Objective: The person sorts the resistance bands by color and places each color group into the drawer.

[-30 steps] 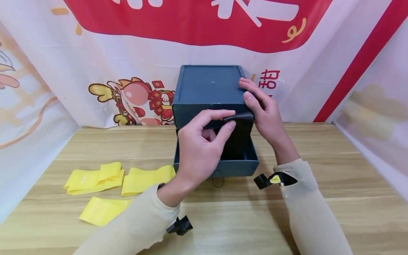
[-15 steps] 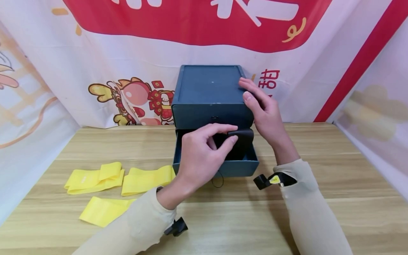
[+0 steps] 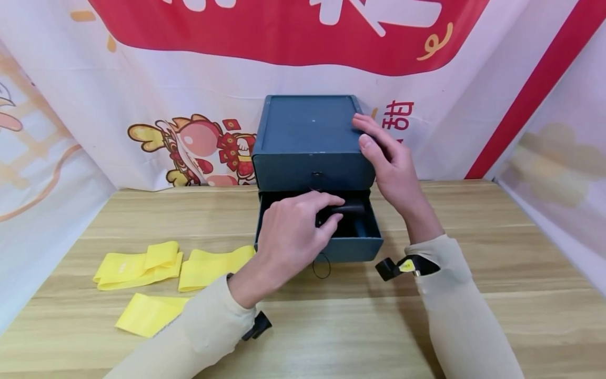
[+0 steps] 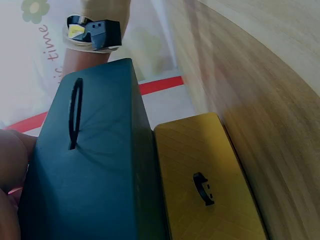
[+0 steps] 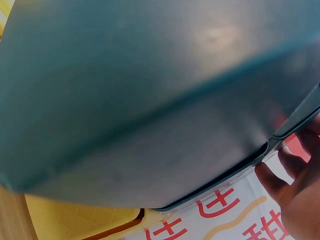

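Observation:
A dark teal drawer unit (image 3: 307,123) stands near the back wall. Its middle drawer (image 3: 352,250) is pulled out and has a black loop pull (image 4: 75,112). My left hand (image 3: 286,231) reaches over that drawer from the left. Its thumb and index finger pinch the upper edge of a black, flat, folded band (image 3: 354,208), low inside the drawer; its lower part is hidden. My right hand (image 3: 395,163) rests against the unit's right side, fingers and thumb along the top edge.
Folded yellow bands (image 3: 137,268) lie on the wooden table left of the unit, partly under the left forearm. A yellow drawer front (image 4: 200,155) shows below the pulled-out drawer. A printed cloth (image 3: 189,79) hangs close behind.
My left hand has moved down with the black band, which stood above the drawer's rim and now sits low inside it. The right hand has stayed in place.

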The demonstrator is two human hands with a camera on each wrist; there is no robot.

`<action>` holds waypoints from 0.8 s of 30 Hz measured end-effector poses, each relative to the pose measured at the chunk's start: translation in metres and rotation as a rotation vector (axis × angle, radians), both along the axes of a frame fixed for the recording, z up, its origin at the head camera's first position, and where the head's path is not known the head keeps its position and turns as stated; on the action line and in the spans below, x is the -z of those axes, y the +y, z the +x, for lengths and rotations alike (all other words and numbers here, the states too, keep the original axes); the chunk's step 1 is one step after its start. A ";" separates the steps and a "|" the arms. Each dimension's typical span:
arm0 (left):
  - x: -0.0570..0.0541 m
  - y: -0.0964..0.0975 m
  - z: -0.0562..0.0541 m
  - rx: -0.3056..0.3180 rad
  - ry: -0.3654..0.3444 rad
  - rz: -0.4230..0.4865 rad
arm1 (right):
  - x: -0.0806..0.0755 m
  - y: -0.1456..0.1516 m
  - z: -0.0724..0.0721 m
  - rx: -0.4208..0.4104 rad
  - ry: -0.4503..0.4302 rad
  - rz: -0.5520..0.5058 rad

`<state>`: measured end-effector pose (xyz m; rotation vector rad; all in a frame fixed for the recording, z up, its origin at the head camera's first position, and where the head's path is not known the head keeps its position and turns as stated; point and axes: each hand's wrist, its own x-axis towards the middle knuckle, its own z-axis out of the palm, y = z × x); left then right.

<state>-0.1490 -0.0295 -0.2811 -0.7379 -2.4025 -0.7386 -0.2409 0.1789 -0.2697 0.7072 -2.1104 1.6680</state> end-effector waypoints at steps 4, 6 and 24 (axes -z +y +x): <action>0.001 0.000 -0.001 -0.025 -0.017 -0.024 | 0.000 -0.001 0.000 -0.001 0.002 -0.001; 0.001 0.000 -0.001 -0.030 -0.027 -0.027 | 0.000 -0.001 0.000 -0.001 0.003 -0.002; 0.000 -0.006 0.006 0.030 0.013 0.118 | 0.001 -0.001 -0.001 -0.001 -0.004 -0.004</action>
